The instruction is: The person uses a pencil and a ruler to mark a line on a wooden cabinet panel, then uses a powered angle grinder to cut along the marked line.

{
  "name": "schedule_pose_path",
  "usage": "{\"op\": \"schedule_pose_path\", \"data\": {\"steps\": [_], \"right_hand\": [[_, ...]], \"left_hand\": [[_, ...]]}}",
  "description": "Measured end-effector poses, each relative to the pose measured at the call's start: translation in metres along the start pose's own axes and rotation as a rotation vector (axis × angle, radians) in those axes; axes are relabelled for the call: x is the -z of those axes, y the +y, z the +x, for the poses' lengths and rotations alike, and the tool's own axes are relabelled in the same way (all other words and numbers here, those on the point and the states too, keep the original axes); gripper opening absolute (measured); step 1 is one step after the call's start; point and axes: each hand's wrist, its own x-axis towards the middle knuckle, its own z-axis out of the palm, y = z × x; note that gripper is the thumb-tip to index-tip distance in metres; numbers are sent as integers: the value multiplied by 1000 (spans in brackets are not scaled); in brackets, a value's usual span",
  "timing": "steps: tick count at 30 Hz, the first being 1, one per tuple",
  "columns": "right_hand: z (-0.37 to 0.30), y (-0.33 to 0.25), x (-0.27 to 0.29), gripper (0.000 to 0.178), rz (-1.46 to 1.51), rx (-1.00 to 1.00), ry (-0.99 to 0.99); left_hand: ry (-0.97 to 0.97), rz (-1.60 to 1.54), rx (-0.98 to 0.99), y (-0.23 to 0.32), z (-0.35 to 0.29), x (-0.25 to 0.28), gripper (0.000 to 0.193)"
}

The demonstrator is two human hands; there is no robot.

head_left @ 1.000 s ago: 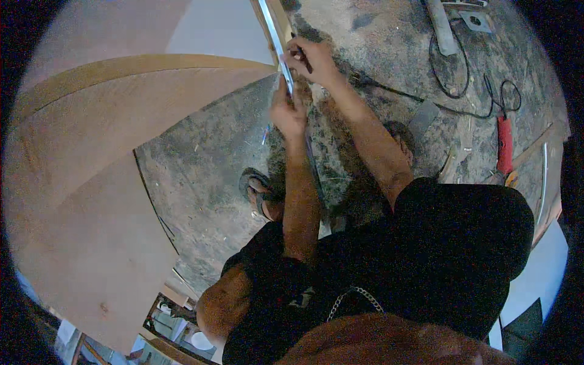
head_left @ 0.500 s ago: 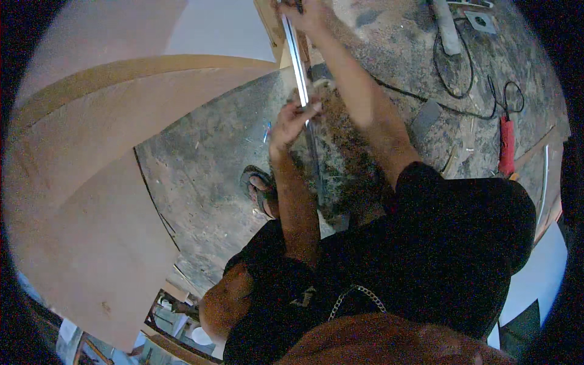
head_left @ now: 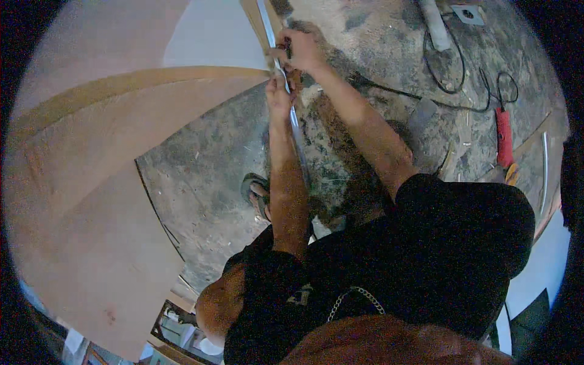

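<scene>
A shiny, narrow metal strip runs along the edge of a wooden board at the top middle and on down past my hands. My left hand is closed around the strip with its fingers wrapped on it. Just above and to the right, my right hand is curled close to the strip. Something small and dark shows at its fingers, too blurred to name. The two hands nearly meet, and the fingers hide part of the strip.
A large curved wooden panel fills the left side. On the stained floor at the right lie a red tool with a black cord, a pale tube and a square plate with a round hole. My sandalled foot is below my hands.
My left hand has moved away from me, up along the strip. The right hand has come nearer, so the hands are now close together. More of the strip's far part shows.
</scene>
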Motion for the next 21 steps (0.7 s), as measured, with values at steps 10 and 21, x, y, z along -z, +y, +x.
{"op": "schedule_pose_path", "data": {"steps": [10,21], "right_hand": [[-5,12,-7,31,151,98,118],[32,13,9,33,99,223,364]], "left_hand": [[72,338,-297,-6,-3,-15,47],[88,278,-235,-25,-59,-14,31]]}}
